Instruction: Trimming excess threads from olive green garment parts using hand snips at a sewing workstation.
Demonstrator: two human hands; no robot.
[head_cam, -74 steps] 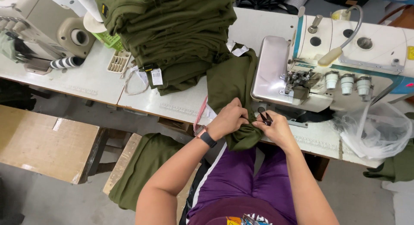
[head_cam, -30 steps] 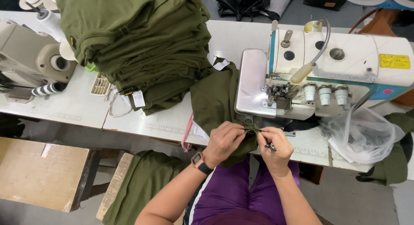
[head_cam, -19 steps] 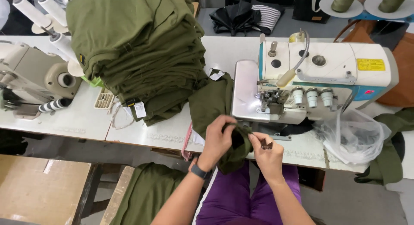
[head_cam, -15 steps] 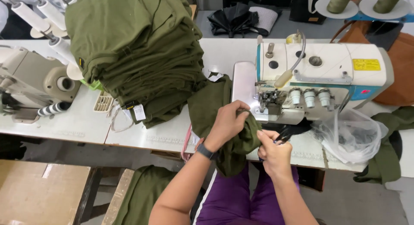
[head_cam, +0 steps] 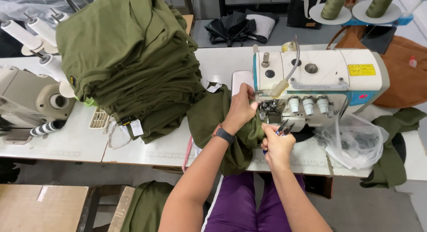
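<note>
1. A tall stack of folded olive garments (head_cam: 129, 67) is sitting on the white table (head_cam: 66, 143), left of the work area.
2. The left hand (head_cam: 240, 109) is closing its fingers on the olive fabric piece (head_cam: 218, 121) – pressing it up against the front of the white sewing machine (head_cam: 320, 80), beside the needle area.
3. The right hand (head_cam: 276, 145) is pinching small thread snips (head_cam: 281, 127), blades pointing up toward the machine, just beside the fabric.
4. A crumpled clear plastic bag (head_cam: 356, 141) is lying farther right – on the table edge.
</note>
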